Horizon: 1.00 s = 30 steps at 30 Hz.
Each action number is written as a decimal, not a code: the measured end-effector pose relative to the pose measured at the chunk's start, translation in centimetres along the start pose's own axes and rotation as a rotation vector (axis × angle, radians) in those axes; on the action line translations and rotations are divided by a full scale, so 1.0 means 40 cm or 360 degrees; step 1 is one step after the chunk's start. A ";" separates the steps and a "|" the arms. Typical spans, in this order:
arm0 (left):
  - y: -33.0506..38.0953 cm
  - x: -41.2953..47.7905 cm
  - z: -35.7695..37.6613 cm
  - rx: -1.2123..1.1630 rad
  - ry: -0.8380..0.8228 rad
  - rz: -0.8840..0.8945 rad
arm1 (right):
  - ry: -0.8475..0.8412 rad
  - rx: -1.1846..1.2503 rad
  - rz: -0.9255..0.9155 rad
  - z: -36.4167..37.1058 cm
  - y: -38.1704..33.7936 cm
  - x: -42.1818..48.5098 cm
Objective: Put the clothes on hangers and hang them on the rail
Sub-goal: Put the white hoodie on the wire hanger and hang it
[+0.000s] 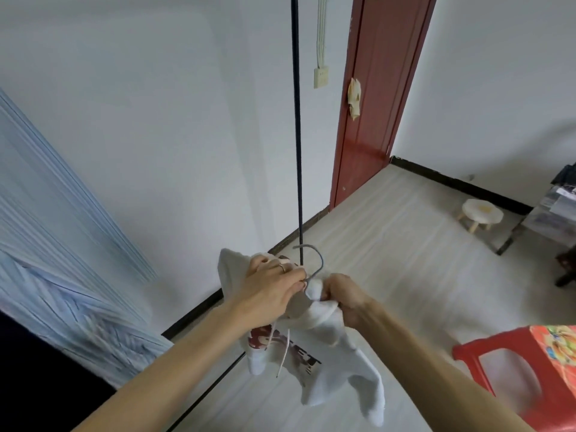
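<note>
Gripping a white hooded top [314,366] at lower centre of frame, left hand [271,289] and right hand [344,299], close together, clamp its neck around a grey hanger [316,260]. Garment judged soft, light and limp; best held at the shoulders, hook kept free.

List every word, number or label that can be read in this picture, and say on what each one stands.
"ET": dark block letters on the white top held by the left hand and the right hand; the start of the word is hidden in folds.
Colourful sheet on the red stool: print too blurred to read.
Stacked things at the right edge: too blurred to read.
</note>
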<state>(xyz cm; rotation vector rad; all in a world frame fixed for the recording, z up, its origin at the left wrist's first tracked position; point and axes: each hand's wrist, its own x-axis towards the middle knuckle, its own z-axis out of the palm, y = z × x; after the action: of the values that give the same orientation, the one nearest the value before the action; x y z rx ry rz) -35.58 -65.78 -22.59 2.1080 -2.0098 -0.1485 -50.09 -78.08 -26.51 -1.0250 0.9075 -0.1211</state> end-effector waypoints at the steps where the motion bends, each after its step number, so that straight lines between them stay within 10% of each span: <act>1: -0.020 -0.011 0.007 0.0033 -0.0063 -0.0048 | 0.0086 0.0129 -0.0086 0.009 -0.017 0.006; 7: -0.052 -0.037 0.066 0.0364 -0.0259 -0.0021 | -0.0193 0.0722 -0.0220 0.058 -0.157 -0.034; 15: -0.069 -0.031 -0.017 -0.0001 0.0169 -0.0092 | 0.0217 -0.0048 -0.0328 -0.052 -0.206 -0.006; 21: -0.066 -0.011 -0.010 -0.0326 0.0039 -0.0200 | 0.0275 -0.1683 -0.0255 -0.016 -0.097 -0.027; 30: -0.090 0.059 -0.112 -0.0521 0.0053 -0.0330 | 0.0723 -0.1874 -0.1062 0.035 -0.033 -0.041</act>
<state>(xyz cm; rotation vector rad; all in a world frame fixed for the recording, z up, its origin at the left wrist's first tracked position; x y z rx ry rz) -30.93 -67.59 -18.86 2.0815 -1.6146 -0.4413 -49.76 -77.07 -24.21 -2.4601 1.0017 -0.4171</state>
